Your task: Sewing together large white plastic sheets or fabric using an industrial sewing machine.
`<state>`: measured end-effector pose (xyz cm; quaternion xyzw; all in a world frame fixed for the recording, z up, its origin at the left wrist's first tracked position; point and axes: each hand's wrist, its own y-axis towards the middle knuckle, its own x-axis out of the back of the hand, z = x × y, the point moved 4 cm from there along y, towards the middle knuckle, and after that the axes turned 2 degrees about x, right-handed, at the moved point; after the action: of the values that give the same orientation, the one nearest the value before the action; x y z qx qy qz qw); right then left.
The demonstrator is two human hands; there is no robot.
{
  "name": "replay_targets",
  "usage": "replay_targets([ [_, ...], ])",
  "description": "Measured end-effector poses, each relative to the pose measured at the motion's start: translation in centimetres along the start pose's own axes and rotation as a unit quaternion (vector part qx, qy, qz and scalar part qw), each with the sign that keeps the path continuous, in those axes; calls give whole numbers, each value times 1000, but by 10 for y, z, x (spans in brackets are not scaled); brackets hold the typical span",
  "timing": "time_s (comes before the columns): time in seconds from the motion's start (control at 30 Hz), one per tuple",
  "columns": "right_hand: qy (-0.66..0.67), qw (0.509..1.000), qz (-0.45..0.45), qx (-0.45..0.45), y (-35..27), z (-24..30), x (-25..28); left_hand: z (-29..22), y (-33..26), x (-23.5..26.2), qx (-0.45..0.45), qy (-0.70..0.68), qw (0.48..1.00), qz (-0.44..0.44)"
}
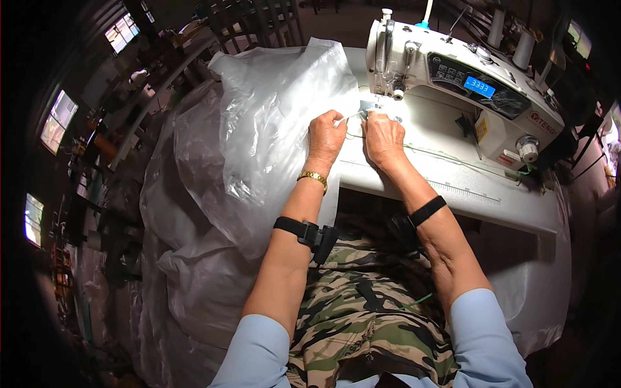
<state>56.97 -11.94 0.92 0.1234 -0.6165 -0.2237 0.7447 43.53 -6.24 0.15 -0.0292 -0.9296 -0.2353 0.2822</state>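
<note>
The white sewing machine [407, 61] stands at the far right with its needle area lit. Just left of the needle, my left hand [328, 137] is closed in a pinch on a thin pale strip [352, 117], which runs across toward my other hand. My right hand [385, 137] is closed, its fingertips bent down right in front of the presser foot [380, 103]. What those fingertips grip is hidden under them. A thin green thread [436, 154] trails rightward over the machine bed from beside my right hand.
Large translucent plastic sheeting [259, 123] drapes over the table's left side and down past my left arm. A ruler scale [466, 191] runs along the table's front edge. Thread cones [524, 48] stand behind the machine. Camouflage cloth [362, 317] covers my lap.
</note>
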Motion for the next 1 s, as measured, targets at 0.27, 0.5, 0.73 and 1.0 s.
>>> replay_targets([
  [0.27,27,994,18,106,-31,-20,13,4,1,-4,-20,21,999,-22],
  [0.5,-122,987,-55,92,-38,-71,59,3,-3,-13,-36,79,996,-2],
  [0.73,446,888,51,98,-23,21,0,-11,-54,35,-111,-81,990,-15],
  [1.0,132,965,48,221,-38,58,-6,70,-314,203,-26,210,971,-112],
])
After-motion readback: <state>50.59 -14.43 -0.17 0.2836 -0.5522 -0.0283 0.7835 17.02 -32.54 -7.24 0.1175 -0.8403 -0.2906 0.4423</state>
